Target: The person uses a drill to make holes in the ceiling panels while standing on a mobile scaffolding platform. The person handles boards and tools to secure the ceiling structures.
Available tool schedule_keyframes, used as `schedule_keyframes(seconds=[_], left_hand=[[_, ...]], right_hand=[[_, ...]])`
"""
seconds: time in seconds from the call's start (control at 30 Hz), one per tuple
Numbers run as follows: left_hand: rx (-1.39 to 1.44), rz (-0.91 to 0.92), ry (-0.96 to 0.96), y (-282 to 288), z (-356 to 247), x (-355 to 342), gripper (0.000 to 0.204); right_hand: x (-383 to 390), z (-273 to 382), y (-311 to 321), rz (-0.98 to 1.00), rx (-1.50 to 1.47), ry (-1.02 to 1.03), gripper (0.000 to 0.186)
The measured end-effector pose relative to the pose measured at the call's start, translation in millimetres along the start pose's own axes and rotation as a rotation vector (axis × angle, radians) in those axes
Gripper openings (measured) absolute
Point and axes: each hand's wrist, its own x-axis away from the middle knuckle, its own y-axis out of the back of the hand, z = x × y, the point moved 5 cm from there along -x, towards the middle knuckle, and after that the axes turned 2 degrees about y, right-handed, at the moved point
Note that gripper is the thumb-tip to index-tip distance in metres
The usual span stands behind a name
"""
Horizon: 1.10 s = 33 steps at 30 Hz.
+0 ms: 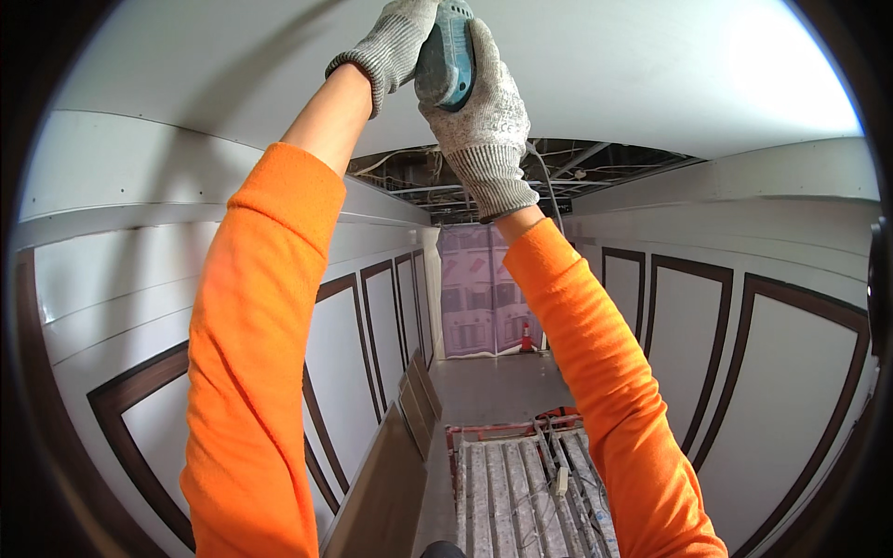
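Gloves cover both hands, raised overhead at the white ceiling (633, 65): the right hand (486, 116) is wrapped around the body of a teal power tool (446, 56) held up against the ceiling, and the left hand (395, 37) grips the tool's upper part from the other side. Orange sleeves (260, 353) frame a corridor of panelled walls (781, 372), with a scaffold platform (521, 493) below and a traffic cone (526, 337) at the far end.

Your left hand (395, 42) sits left of the tool (446, 51), your right hand (484, 112) right of it, under the ceiling (651, 74).
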Motion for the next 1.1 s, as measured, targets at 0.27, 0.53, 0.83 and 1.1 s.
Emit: schedule_keyframes(seconds=[0.27,0.53,0.83,1.1], left_hand=[[0.077,0.005,-0.069,-7,-3,-5,0.079],[0.272,0.076,-0.050,-16,3,-10,0.081],[0.228,0.103,-0.002,-22,0,-2,0.083],[0.107,0.076,-0.147,-9,-1,-13,0.088]], right_hand=[[-8,9,20,-0.065,0.197,0.138,0.088],[-18,4,33,0.066,0.261,0.184,0.099],[-18,-2,36,0.009,0.240,0.238,0.097],[-16,2,32,-0.001,0.207,0.227,0.097]])
